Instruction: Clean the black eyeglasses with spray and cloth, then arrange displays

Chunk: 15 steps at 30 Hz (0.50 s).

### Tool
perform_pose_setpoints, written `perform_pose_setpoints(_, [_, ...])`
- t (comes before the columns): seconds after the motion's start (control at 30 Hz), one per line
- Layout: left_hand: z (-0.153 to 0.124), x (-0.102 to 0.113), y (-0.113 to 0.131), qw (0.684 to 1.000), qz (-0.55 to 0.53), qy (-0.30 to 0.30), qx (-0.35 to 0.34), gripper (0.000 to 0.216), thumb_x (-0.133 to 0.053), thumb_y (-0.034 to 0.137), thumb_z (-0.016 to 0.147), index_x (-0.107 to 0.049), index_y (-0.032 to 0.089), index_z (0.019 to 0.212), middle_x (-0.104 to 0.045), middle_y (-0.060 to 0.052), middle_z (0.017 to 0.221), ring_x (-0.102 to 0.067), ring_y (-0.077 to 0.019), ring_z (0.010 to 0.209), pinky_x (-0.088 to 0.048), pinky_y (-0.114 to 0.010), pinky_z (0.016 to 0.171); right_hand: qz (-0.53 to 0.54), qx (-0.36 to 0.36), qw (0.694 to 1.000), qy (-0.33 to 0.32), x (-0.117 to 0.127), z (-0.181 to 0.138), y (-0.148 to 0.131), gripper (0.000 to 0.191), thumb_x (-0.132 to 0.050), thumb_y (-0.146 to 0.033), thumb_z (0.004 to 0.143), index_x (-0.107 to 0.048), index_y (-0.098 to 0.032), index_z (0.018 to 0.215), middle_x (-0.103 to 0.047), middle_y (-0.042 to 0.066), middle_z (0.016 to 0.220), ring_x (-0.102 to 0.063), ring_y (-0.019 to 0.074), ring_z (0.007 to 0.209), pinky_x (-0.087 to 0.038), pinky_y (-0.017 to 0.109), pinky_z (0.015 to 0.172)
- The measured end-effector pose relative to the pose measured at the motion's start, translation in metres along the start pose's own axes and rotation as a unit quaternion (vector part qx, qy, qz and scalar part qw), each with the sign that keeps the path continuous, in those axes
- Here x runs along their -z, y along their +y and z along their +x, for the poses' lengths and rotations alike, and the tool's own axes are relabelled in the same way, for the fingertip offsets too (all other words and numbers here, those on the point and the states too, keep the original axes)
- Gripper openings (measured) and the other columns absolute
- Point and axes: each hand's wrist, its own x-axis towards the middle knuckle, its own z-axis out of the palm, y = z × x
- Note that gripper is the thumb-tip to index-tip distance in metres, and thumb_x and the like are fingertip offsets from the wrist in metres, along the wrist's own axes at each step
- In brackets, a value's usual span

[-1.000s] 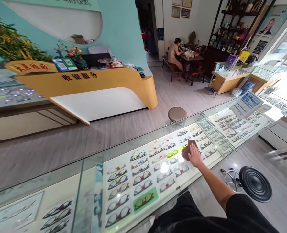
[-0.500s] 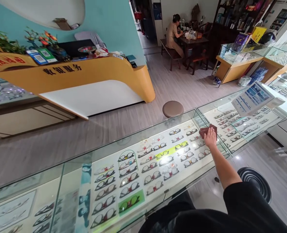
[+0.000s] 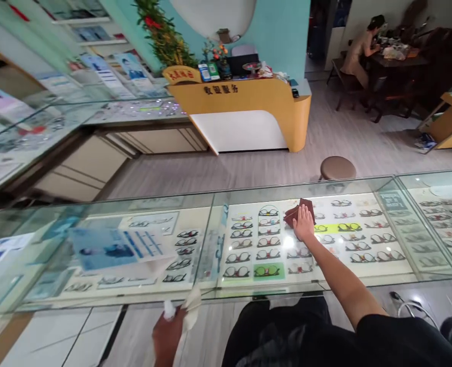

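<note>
My right hand (image 3: 304, 224) lies flat with fingers together, pressing a dark red cloth (image 3: 299, 210) onto the glass top of a long display case (image 3: 195, 285). Rows of eyeglass frames (image 3: 266, 239) lie under the glass. My left hand (image 3: 167, 334) is low at the bottom edge, below the counter's near side, closed round a white object with white paper or cloth (image 3: 187, 306); I cannot make out what it is.
A printed leaflet stand (image 3: 107, 248) sits on the glass to the left. A round brown stool (image 3: 337, 167) stands beyond the case, an orange reception desk (image 3: 244, 109) behind it. A person sits at a dark table (image 3: 397, 56) at the back right. More glass cases line the left wall.
The view has swung left along the counter. My right hand with the cloth has slid left across the glass. My left hand has come into view holding the white thing.
</note>
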Motion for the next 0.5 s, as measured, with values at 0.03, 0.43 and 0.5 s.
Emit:
perform_pose_setpoints(0.03, [0.007,0.000,-0.008,1.000,-0.019,-0.006,0.009,0.026,-0.061,0.050,0.070,-0.066,0.025,0.077,-0.072,-0.007,0.069,-0.075,-0.0359,0.079,-0.057,-0.041,0.067,0.002,0.022,1.000,-0.006,-0.008,0.000,-0.034,0.075,-0.024,-0.038,0.109,-0.018,0.004,0.172,-0.012,0.020,0.183,-0.011,0.0331,0.171,-0.018,0.052,0.137])
perform_pose_setpoints(0.43, [0.065,-0.017,-0.053,0.988,-0.139,-0.055,0.027,0.044,-0.070,0.047,0.099,-0.068,0.017,0.131,-0.066,-0.011,0.137,-0.067,-0.0347,0.121,-0.063,-0.050,0.097,0.012,0.216,0.975,-0.060,-0.084,0.045,-0.344,0.075,-0.027,-0.038,0.108,-0.016,-0.002,0.174,-0.009,0.016,0.183,-0.010,0.0294,0.172,-0.016,0.049,0.138])
perform_pose_setpoints(0.5, [0.066,-0.017,-0.051,0.986,-0.151,-0.070,0.017,0.044,-0.070,0.046,0.099,-0.066,0.017,0.132,-0.067,-0.011,0.135,-0.068,-0.0301,0.118,-0.063,-0.048,0.097,0.007,0.221,0.973,-0.062,-0.082,0.063,-0.350,0.073,-0.028,-0.036,0.108,-0.018,-0.005,0.174,-0.009,0.014,0.184,-0.011,0.0280,0.172,-0.017,0.048,0.138])
